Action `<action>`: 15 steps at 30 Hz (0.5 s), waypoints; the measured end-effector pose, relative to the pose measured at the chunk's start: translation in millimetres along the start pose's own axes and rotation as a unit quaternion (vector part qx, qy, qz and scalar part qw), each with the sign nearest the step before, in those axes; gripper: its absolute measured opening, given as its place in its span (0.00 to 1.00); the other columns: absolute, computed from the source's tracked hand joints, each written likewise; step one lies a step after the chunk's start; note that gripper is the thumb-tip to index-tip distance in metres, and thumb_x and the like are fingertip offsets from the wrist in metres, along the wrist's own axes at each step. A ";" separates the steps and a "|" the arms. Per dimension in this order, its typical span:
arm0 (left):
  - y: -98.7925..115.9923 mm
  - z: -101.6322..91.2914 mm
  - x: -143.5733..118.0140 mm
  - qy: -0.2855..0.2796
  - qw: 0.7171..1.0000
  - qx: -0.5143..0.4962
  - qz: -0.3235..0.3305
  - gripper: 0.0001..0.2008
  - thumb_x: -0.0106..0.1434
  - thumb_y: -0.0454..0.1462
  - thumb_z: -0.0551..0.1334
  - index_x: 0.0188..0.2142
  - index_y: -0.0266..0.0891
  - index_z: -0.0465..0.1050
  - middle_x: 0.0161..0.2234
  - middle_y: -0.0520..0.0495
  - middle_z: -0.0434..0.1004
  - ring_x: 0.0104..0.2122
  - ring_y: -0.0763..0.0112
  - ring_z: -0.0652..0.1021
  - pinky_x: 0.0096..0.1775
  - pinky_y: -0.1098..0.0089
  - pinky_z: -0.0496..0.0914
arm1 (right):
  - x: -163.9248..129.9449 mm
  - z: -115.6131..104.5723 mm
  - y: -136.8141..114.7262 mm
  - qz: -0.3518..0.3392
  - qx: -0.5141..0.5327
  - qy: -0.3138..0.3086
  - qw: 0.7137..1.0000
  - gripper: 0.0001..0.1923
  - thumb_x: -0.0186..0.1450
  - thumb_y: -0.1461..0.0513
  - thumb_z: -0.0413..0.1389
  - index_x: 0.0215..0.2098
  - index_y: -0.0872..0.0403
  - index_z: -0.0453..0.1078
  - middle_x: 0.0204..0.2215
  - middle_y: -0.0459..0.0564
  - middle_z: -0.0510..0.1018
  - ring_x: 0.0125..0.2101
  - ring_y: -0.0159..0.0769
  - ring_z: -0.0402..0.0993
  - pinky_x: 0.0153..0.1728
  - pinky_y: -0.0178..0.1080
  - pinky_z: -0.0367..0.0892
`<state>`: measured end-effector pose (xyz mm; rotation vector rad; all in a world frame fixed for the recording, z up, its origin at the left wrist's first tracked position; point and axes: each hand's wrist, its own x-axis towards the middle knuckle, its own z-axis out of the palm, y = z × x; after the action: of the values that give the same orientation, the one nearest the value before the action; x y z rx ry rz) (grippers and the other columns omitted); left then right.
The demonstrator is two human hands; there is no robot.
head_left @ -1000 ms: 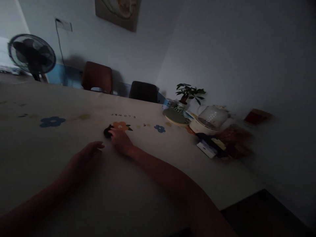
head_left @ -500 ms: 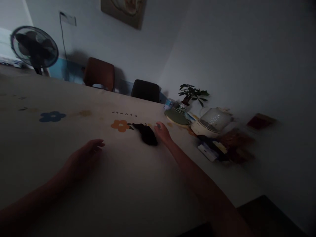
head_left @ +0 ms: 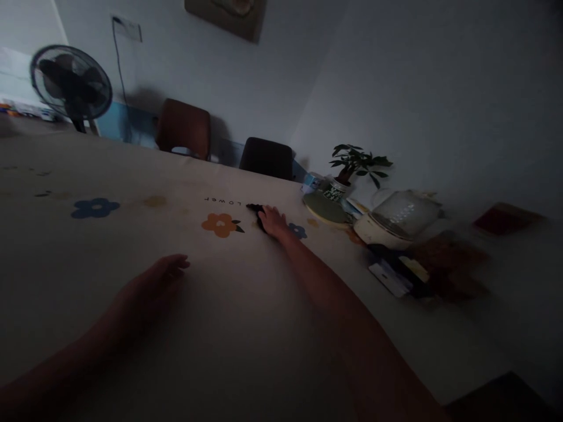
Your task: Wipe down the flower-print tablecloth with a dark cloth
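A soft-looking black item (head_left: 254, 207), perhaps a small cloth, lies on the patterned tablecloth (head_left: 211, 299) near an orange printed flower. My right hand (head_left: 273, 221) reaches far forward and rests over it, fingers curled onto it. Much of the black item is hidden under that hand; its dark tip sticks out to the left, by the printed lettering. My left hand (head_left: 160, 278) hovers or rests at the nearer left part of the table, fingers slightly bent and apart, holding nothing.
At the right stand a potted plant (head_left: 352, 167), a round green mat (head_left: 325, 209), a cream appliance with a clear lid (head_left: 391, 220) and a blurred pile of packets (head_left: 391, 275). Two chairs (head_left: 185, 129) and a fan (head_left: 73, 85) are beyond the far edge.
My right hand has moved left and forward onto the black item, which now lies farther away and is partly covered. My left hand has hardly moved. The camera view has shifted slightly.
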<state>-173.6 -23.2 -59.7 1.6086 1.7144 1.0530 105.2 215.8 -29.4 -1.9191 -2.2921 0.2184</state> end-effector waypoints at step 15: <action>-11.1 4.3 1.5 -0.006 0.998 0.032 0.060 0.22 0.67 0.50 0.51 0.54 0.44 0.68 0.49 0.42 0.78 0.45 0.63 0.80 0.46 0.64 0.76 | 52.0 3.5 -4.1 -0.018 -0.007 -0.003 1.000 0.27 0.73 0.54 0.36 0.67 0.46 0.57 0.68 0.50 0.57 0.67 0.51 0.49 0.62 0.68 0.45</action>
<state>-176.4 -20.7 -71.1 1.7743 1.6756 1.0516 91.6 266.3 -31.2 -1.8846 -2.3369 0.2050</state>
